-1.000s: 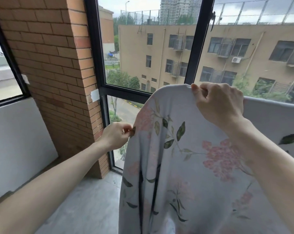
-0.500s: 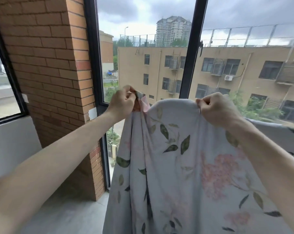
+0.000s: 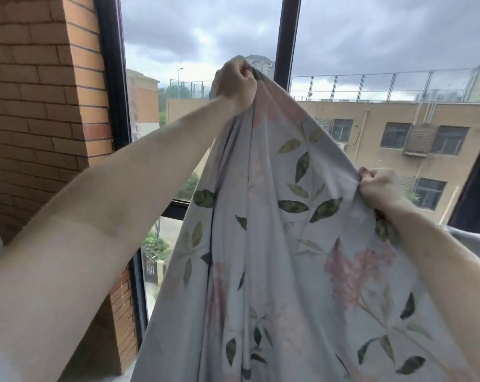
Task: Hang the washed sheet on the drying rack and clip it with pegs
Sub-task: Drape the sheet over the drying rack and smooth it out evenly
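Since half a second ago, the left hand has risen well above the right, carrying its bunch of fabric up in front of the sky, where earlier both hands were at nearly the same height. A second ago that same hand was low, beside the hanging edge of the cloth. The right hand has dropped and moved outward toward the right side of the view.

Both hands are closed into fists, each gripping the top edge of the sheet. The sheet is pale grey, printed with green leaves and pink flower clusters. It now slopes steeply from the high left fist down to the lower right fist, then hangs in long vertical folds that fill the lower middle of the view. Earlier its top edge ran in a gentle, almost level curve between the hands.

The sheet is held in the air in front of a large black-framed window. More pale fabric shows at the right edge, behind the right forearm; what it rests on cannot be seen. A brick pillar stands to the left. Through the glass are a tan building and dark clouds. The camera has tilted upward, showing more sky than before.
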Motion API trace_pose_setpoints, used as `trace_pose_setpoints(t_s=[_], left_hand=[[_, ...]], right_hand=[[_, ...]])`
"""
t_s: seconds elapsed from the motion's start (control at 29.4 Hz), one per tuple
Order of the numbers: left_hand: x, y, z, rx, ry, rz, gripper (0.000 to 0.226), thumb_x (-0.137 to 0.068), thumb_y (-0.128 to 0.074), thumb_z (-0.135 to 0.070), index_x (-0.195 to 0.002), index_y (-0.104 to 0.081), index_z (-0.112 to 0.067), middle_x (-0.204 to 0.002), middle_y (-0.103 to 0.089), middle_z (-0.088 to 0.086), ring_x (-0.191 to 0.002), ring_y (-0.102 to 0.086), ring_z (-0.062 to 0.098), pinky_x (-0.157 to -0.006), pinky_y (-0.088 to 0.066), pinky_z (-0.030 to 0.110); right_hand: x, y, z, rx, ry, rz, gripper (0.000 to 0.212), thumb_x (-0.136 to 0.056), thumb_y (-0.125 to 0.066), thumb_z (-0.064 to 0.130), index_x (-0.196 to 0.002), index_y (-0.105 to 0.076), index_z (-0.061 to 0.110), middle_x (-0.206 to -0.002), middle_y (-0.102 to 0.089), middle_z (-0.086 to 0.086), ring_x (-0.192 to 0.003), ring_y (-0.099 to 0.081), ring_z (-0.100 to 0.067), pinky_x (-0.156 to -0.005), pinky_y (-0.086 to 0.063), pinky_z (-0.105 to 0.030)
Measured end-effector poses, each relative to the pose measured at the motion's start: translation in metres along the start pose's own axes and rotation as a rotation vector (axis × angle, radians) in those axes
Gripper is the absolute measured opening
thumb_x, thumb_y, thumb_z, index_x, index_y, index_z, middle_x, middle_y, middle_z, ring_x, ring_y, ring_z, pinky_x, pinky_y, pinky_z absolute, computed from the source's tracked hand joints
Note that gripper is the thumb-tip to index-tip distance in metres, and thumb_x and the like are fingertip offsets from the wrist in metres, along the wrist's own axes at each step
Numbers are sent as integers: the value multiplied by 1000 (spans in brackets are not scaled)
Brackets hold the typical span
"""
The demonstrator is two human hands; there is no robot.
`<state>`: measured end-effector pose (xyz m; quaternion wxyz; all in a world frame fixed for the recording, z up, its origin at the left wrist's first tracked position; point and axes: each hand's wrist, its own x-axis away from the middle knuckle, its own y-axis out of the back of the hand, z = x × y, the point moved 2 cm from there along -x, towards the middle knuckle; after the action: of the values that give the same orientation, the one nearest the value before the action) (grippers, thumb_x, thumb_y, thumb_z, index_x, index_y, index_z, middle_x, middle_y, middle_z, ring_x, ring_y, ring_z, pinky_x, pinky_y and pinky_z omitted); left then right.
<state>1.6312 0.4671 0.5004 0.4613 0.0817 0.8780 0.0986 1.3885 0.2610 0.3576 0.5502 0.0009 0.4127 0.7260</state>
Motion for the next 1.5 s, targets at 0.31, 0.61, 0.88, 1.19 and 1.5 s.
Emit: trace_pose_setpoints(t_s=[0.31, 0.61, 0.88, 1.19, 1.5], left_hand=[[21, -122, 30, -208, 116, 433, 21, -104, -47, -26, -110, -67, -22, -110, -66, 4, -95, -57, 23, -82, -45, 31], [102, -168, 62, -450, 116, 1193, 17, -101, -61, -29, -107, -73, -19, -110, -72, 6, -92, -69, 22, -79, -61, 33], [115, -92, 48, -142, 143, 1204, 32, -104, -56, -44, -102, -77, -20, -103, -76, 0, -93, -71, 17, -75, -57, 29], [170, -7, 79, -121, 42, 1040, 69, -97, -38, -68, -99, -71, -7, -49, -33, -12, -42, -31, 10, -47, -28, 26], [175, -10, 76, -132, -6, 956, 64, -95, -37, -72, -74, -48, -12, -53, -32, -8, -43, -28, 10, -50, -25, 31]], right_hand=[[-12, 5, -34, 181, -214, 178, 35, -107, -50, 21, -115, -71, -6, -123, -68, -19, -112, -64, -33, -89, -47, -29], [-12, -12, -43, 739, -220, 598, 21, -100, -58, 13, -82, -64, 4, -90, -59, -6, -89, -51, -23, -71, -42, -28], [-8, -14, -37, 875, -160, 760, 27, -104, -53, 9, -127, -62, -2, -112, -60, -11, -97, -50, -20, -74, -43, -26], [4, -13, -31, 738, -107, 735, 28, -103, -54, 12, -76, -59, 8, -76, -54, -3, -87, -51, -21, -83, -49, -32], [101, -31, 80, 173, 448, 416, 22, -102, -53, 37, -98, -73, 29, -92, -72, 13, -77, -69, -10, -69, -56, -29]])
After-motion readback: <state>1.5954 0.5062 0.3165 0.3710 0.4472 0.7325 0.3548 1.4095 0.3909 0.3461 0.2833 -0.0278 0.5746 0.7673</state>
